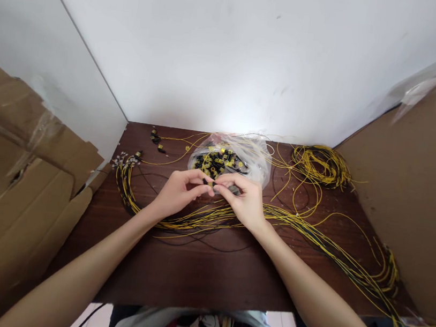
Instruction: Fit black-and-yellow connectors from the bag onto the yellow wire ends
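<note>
Near the middle of the table, my left hand point(178, 193) and my right hand point(244, 198) meet at the fingertips. Between them is a small black-and-yellow part point(210, 183), pinched from both sides; its exact kind is too small to make out. Right behind my fingers lies a clear plastic bag point(261, 161), open, with many similar black-and-yellow parts point(218, 159) in it. A long bundle of yellow and black wires point(193, 224) passes below both hands and partly behind them.
A coil of yellow wire point(321, 166) lies at the back right. Loose black-and-yellow pieces point(155, 137) sit at the back left, near white-tipped wire ends point(121, 159). Cardboard point(16, 184) stands on the left, another cardboard panel point(419, 175) on the right. A white wall point(233, 52) closes the back.
</note>
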Motion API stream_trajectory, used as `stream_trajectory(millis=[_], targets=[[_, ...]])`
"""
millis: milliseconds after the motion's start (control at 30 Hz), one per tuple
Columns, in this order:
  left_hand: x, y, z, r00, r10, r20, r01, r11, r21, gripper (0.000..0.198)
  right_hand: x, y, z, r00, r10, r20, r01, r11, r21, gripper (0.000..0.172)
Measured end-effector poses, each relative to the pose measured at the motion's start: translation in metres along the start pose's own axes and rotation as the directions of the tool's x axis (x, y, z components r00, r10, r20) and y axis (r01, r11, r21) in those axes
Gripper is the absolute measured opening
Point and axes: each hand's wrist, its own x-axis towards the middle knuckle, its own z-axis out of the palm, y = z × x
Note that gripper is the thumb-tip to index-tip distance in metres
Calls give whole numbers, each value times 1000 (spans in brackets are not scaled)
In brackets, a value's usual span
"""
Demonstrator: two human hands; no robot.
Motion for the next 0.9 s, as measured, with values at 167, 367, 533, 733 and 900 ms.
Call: stream_trajectory(millis=[167, 367, 533, 733, 900], targets=[[-1, -3, 2, 996, 72, -59, -62, 986, 154, 22, 1, 4, 2, 998, 66, 8, -66, 994, 83, 8], [-1, -5, 3, 987, 113, -112, -83, 967, 243, 23, 1, 4, 2, 999, 42, 5, -42, 997, 71, 6], [-1, -5, 4, 986, 130, -104, -102, 965, 244, 24, 2, 2, 2, 997, 79, 7, -79, 992, 99, 7], [-1, -5, 2, 988, 138, -69, -116, 959, 260, 31, 2, 2, 4, 986, 164, 24, -166, 966, 198, 12], [-1, -4, 3, 985, 151, -88, -125, 960, 252, 27, 3, 2, 5, 972, 225, 63, -233, 920, 315, 19]])
